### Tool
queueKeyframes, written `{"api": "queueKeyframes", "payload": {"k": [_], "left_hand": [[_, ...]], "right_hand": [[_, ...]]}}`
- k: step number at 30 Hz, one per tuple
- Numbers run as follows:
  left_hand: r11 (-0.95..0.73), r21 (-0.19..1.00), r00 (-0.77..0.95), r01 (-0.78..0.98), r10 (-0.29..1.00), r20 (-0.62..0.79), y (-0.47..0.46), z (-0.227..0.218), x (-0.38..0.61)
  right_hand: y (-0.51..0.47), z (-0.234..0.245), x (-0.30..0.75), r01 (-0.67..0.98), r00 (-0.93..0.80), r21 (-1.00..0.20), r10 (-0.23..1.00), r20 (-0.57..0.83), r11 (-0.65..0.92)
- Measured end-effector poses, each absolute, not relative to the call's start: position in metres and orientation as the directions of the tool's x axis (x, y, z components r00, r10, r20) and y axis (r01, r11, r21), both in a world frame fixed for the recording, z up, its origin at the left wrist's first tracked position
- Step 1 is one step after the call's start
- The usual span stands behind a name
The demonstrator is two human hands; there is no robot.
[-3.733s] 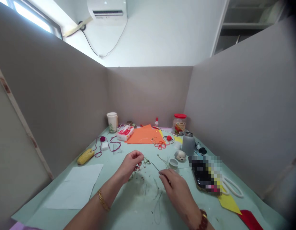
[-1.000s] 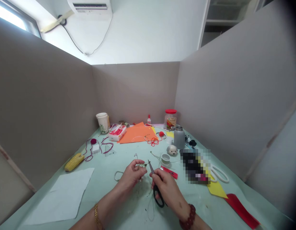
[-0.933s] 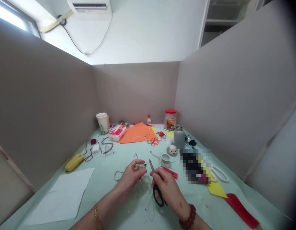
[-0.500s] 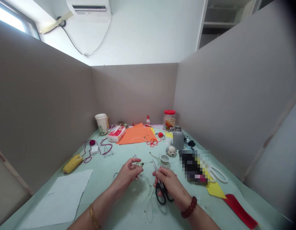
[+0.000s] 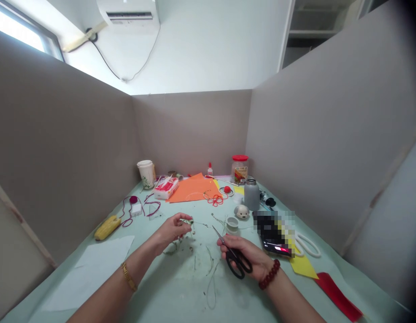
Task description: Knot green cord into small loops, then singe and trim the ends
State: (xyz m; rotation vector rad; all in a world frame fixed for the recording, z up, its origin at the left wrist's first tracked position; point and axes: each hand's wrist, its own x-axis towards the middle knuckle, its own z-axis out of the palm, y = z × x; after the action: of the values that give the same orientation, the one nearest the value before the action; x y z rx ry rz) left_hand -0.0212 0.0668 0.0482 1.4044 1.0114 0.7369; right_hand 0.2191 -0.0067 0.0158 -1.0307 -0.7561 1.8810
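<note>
Fingers [image 5: 181, 225] of the left hand [image 5: 169, 232] pinch together on a thin green wire sprig [image 5: 189, 222], lifting it just above the pale green table [image 5: 174, 300], with its lower end trailing down near the tabletop. Between the two hands, loose green wire offcuts [image 5: 209, 265] lie scattered on the surface. To the right, the right hand [image 5: 253, 261] rests low over the table, its fingers [image 5: 227, 246] curled through the loops of black-handled scissors [image 5: 236, 266]; the slim blades point up and left toward the sprig without touching it. Just beyond the blade tips stands a small white round pot [image 5: 232, 223], then a little white dog figurine [image 5: 242, 211] and a grey metal bottle [image 5: 251, 194].
</note>
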Motion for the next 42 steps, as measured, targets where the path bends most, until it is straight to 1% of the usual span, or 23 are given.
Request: {"api": "queueKeyframes", "payload": {"k": [7,15,19,21,23,27,31,35,42], "left_hand": [[0.076,0.985,0.410,0.154,0.902,-0.133,0.073,0.067,-0.036],[0.086,0.984,0.393,0.156,0.909,-0.141,0.075,0.088,-0.051],[0.073,0.985,0.382,0.153,0.915,-0.127,0.076,0.095,-0.061],[0.072,0.987,0.384,0.147,0.915,-0.124,0.077,0.100,-0.066],[0.075,0.988,0.390,0.135,0.913,-0.122,0.078,0.105,-0.069],[0.080,0.991,0.398,0.110,0.910,-0.118,0.078,0.110,-0.072],[0.077,0.993,0.400,0.085,0.911,-0.104,0.076,0.114,-0.071],[0.068,0.997,0.391,0.049,0.917,-0.081,0.076,0.119,-0.070],[0.021,0.999,0.354,-0.033,0.935,-0.008,0.080,0.128,-0.078]], "right_hand": [[-0.010,0.020,0.219,-0.359,-0.259,-0.827,0.898,-0.357,-0.432],[-0.014,0.024,0.218,-0.224,-0.212,-0.900,0.920,-0.331,-0.375],[-0.015,0.023,0.215,-0.107,-0.188,-0.936,0.931,-0.313,-0.336],[-0.016,0.020,0.213,-0.003,-0.187,-0.951,0.934,-0.303,-0.309],[-0.016,0.016,0.211,0.142,-0.189,-0.951,0.936,-0.298,-0.274],[-0.017,0.012,0.211,0.437,-0.154,-0.885,0.956,-0.249,-0.160],[-0.019,0.014,0.214,0.614,-0.109,-0.785,0.976,-0.188,-0.083],[-0.021,0.020,0.216,0.720,-0.080,-0.692,0.982,-0.170,-0.062],[-0.021,0.020,0.220,0.821,-0.060,-0.570,0.989,-0.134,-0.027]]}}
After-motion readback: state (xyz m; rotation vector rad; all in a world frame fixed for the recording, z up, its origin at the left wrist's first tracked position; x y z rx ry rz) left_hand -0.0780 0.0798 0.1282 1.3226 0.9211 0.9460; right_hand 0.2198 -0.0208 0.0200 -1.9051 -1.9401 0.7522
